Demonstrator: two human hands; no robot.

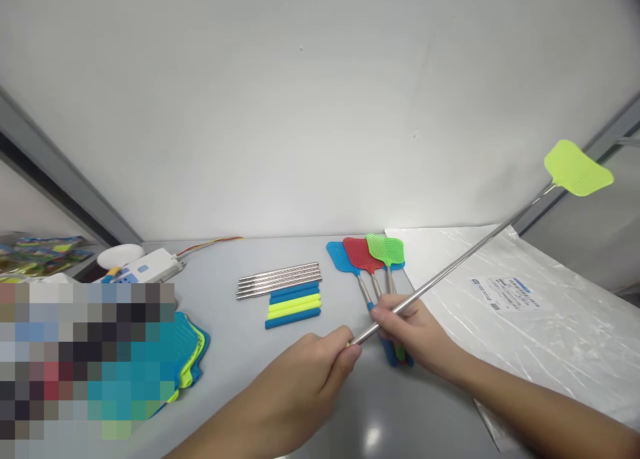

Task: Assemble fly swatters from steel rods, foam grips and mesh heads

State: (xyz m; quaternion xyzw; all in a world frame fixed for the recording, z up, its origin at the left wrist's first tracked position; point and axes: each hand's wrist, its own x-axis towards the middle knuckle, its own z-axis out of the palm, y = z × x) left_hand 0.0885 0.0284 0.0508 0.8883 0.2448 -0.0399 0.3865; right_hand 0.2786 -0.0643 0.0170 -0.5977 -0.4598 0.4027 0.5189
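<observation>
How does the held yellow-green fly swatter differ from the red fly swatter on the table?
The yellow-green fly swatter is held by left hand and right hand; the red fly swatter lies on the table. The yellow-green one's shaft looks much longer than the red one's visible shaft. Both have flat heads on metal shafts.

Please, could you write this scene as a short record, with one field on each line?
Left hand: gripping the near end of the yellow-green swatter
Right hand: holding its metal shaft farther up
Grey table: slim rods, with blue and yellow handles in front
Past right hand: blue, red and green swatters, partly hidden
Right side: labelled white packaging
Left side: stacked swatter heads, white power strip
</observation>
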